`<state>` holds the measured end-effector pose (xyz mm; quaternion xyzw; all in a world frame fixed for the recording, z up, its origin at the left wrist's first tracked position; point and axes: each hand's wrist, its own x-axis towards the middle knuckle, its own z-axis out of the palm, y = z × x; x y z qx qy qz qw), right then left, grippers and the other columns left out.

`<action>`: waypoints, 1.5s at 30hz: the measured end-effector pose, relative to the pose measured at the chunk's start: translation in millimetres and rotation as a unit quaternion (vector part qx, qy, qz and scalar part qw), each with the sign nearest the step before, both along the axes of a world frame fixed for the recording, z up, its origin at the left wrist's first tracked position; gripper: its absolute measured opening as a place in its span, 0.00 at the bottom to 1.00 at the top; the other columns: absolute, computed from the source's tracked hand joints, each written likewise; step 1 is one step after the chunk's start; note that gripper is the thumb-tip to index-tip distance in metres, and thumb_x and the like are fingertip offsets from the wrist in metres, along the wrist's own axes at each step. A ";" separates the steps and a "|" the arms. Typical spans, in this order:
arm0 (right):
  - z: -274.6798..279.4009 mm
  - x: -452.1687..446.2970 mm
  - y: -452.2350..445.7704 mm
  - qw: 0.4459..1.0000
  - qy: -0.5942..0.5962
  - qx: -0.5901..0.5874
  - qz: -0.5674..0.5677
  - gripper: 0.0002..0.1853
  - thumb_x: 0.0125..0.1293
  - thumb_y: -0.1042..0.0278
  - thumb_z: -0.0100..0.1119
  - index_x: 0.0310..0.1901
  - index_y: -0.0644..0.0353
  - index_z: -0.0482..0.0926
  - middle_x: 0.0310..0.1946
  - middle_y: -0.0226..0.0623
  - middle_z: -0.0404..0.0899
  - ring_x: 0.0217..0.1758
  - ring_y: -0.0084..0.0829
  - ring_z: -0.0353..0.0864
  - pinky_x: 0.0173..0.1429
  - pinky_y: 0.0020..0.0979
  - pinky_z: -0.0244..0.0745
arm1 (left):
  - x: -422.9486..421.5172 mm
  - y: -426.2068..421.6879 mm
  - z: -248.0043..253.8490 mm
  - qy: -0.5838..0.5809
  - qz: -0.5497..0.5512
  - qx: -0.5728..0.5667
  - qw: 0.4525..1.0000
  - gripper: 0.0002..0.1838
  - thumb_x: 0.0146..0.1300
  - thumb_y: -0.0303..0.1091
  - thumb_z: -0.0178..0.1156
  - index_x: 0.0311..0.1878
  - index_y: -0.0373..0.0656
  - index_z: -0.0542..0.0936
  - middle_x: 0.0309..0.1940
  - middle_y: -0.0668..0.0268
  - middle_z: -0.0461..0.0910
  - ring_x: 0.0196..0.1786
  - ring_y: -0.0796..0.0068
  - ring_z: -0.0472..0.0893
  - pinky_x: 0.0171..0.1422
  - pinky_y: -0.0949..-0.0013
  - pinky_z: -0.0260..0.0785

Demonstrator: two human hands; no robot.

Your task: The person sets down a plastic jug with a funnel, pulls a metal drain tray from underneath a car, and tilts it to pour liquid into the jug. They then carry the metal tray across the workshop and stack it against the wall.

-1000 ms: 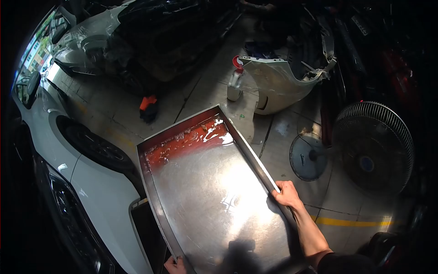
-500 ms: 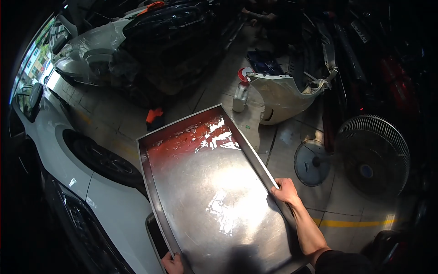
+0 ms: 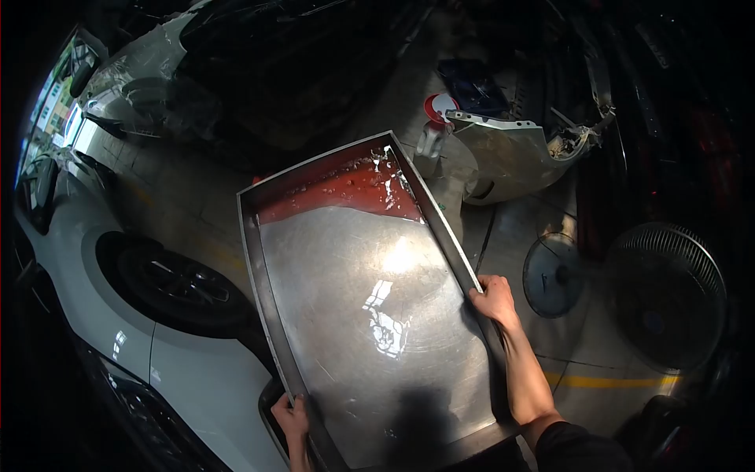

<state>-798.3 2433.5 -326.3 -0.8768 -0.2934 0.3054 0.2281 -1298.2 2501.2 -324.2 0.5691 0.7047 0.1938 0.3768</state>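
Observation:
Between my two hands is a large rectangular metal tray with raised walls. Red liquid with bits in it is pooled at the tray's far end, and a dark shadow falls across the near end. My left hand grips the left wall near the bottom of the view, its fingers over the rim. Farther up on the opposite side, my right hand is closed around the right rim, thumb inside.
A white car stands close on the left, its front wheel near the tray. Ahead are a detached bumper and a bottle with a red top. At right stands a fan beside its round base.
The tray's far end has come up in the view, and the red liquid has drawn into a sharper-edged pool there. Both hands sit higher in the view, still gripping the rims.

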 end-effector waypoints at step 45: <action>-81.2 134.2 105.7 0.984 0.025 -0.028 -0.175 0.16 0.54 0.60 0.58 0.41 0.57 0.85 0.28 0.47 0.83 0.40 0.47 0.81 0.50 0.41 0.75 | 201.9 268.6 5.2 0.065 -0.177 -0.005 0.982 0.06 0.58 0.23 0.62 0.33 0.27 0.81 0.22 0.71 0.77 0.25 0.86 0.70 0.28 0.77 0.61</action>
